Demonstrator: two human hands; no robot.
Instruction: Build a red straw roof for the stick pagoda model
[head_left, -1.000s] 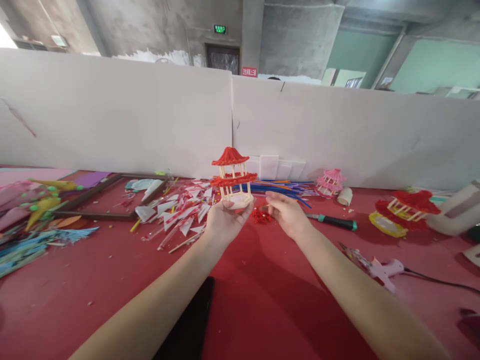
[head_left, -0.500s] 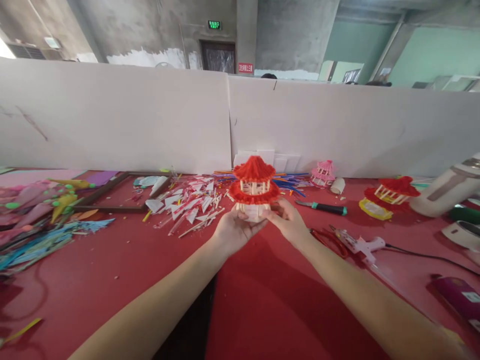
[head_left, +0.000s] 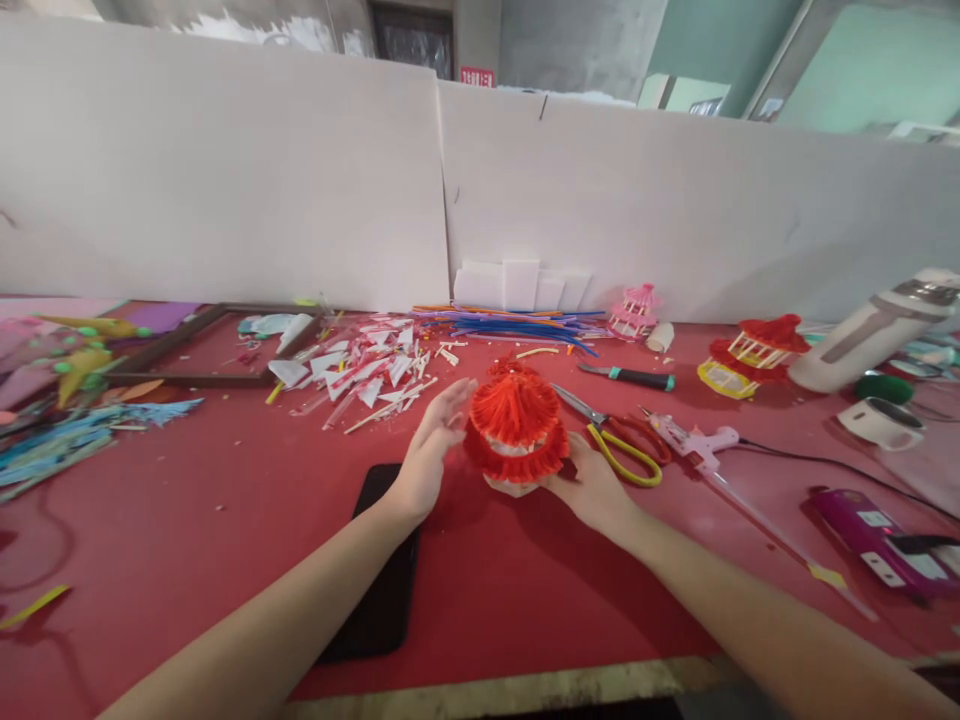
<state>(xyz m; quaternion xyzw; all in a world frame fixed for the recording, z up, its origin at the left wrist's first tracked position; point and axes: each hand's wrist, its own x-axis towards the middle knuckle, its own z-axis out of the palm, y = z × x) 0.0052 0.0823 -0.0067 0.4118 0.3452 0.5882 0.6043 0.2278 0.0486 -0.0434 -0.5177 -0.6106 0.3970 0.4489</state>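
A small model pavilion point(head_left: 516, 415) with two fuzzy red roof tiers and a pale base stands on the red table in front of me. My left hand point(head_left: 429, 460) is beside it on the left, fingers stretched and apart, holding nothing. On the other side, my right hand point(head_left: 589, 485) grips the lower right part of the pavilion near its base; its fingertips are partly hidden by the lower roof. A black phone point(head_left: 382, 580) lies under my left wrist. Scissors point(head_left: 619, 440) with yellow and red handles lie just right of the pavilion.
To the right are a glue gun point(head_left: 697, 443), a utility knife point(head_left: 630, 377), a purple power strip point(head_left: 874, 540), a cup point(head_left: 881, 423), a thermos point(head_left: 874, 330) and another red pavilion point(head_left: 757, 350). Pipe cleaners point(head_left: 510, 323) and scraps point(head_left: 375, 365) lie before the white partition point(head_left: 300, 170).
The pavilion has come down from both hands onto the table, closer to me. My left hand has let go and opened to its left. The view has tilted downward.
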